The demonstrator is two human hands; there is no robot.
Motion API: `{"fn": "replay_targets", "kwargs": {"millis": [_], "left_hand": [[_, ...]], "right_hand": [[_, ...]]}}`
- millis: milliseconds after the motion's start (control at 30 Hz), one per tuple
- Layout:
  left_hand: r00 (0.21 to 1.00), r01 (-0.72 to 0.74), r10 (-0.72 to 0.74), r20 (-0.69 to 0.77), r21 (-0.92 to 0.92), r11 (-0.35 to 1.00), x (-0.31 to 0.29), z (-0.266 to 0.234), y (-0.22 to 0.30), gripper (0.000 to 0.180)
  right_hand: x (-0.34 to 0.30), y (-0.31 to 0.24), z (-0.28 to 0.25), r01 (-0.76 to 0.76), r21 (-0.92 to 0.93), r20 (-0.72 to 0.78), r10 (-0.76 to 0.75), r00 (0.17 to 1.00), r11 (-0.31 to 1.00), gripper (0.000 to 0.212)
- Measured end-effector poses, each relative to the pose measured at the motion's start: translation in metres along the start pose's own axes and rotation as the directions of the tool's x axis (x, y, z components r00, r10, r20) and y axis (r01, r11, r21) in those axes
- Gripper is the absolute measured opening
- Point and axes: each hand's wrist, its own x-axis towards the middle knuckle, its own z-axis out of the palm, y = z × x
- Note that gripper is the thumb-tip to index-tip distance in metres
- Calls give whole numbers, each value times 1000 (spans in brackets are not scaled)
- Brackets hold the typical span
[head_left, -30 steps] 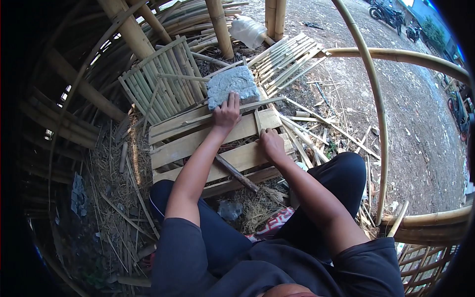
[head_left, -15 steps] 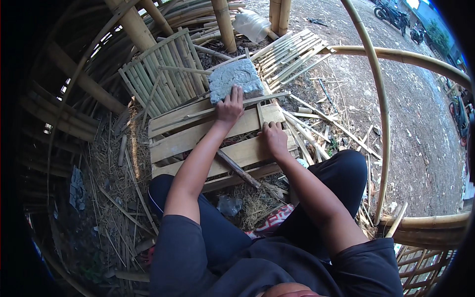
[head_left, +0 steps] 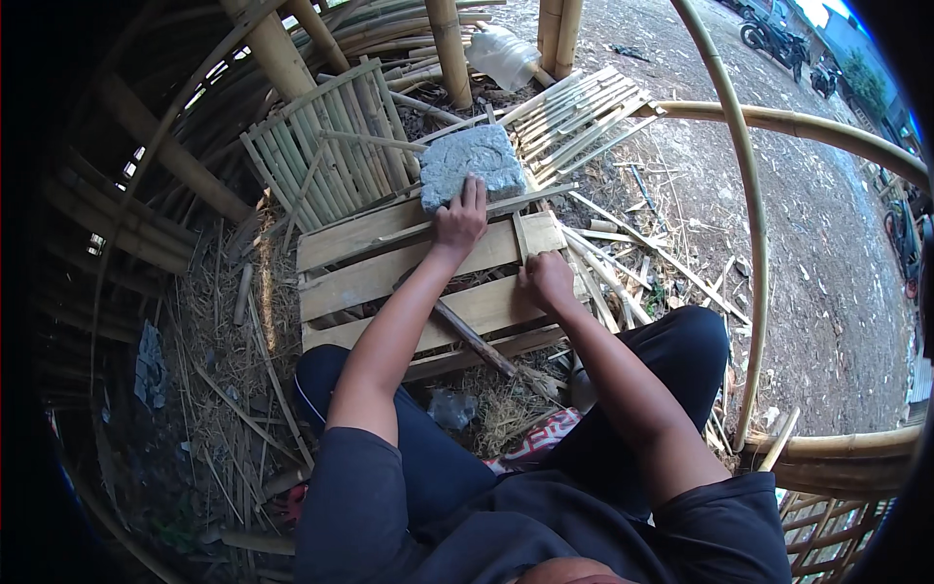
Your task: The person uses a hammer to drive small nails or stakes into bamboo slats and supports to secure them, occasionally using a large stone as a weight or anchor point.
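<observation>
A rough grey stone block (head_left: 472,164) lies at the far edge of a low wooden pallet (head_left: 389,277) in front of my knees. My left hand (head_left: 459,220) reaches across the pallet, its fingers laid over the block's near edge. A thin bamboo strip (head_left: 545,197) runs slantwise under that hand. My right hand (head_left: 548,278) is curled into a fist on the pallet's right end, beside a short upright sliver (head_left: 519,237). Whether it holds anything is hidden. A dark stick (head_left: 474,340) lies across the near planks.
Two bamboo slat panels lie beyond the pallet, one at the back left (head_left: 326,156) and one at the back right (head_left: 574,115). A clear plastic bottle (head_left: 506,56) rests by upright poles. Curved bamboo poles (head_left: 744,224) arch around me. Straw and splinters litter the ground (head_left: 233,360).
My left hand has stayed on the stone block and my right fist on the pallet's end. The view has shifted slightly. Nothing else has visibly moved.
</observation>
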Motion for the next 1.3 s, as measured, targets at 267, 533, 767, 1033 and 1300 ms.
{"fn": "replay_targets", "kwargs": {"millis": [267, 533, 767, 1033, 1300], "left_hand": [[999, 26, -26, 24, 9, 1000, -1, -2, 2, 102], [998, 55, -54, -23, 69, 996, 3, -20, 8, 53], [989, 31, -26, 145, -34, 999, 2, -43, 3, 98], [990, 49, -22, 142, -189, 981, 5, -78, -10, 86], [981, 27, 30, 191, -290, 957, 1, -129, -23, 81]], "right_hand": [[-1, 6, 5, 22, 7, -8, -22, 1000, 1000, 22], [-3, -5, -10, 25, -2, -17, -25, 1000, 1000, 24], [1, -6, -19, -10, -45, 76, 14, 997, 999, 33], [-12, -38, -36, 67, -40, -255, -76, 964, 997, 32], [-77, -87, -21, 285, 83, 232, -297, 926, 955, 53]]}}
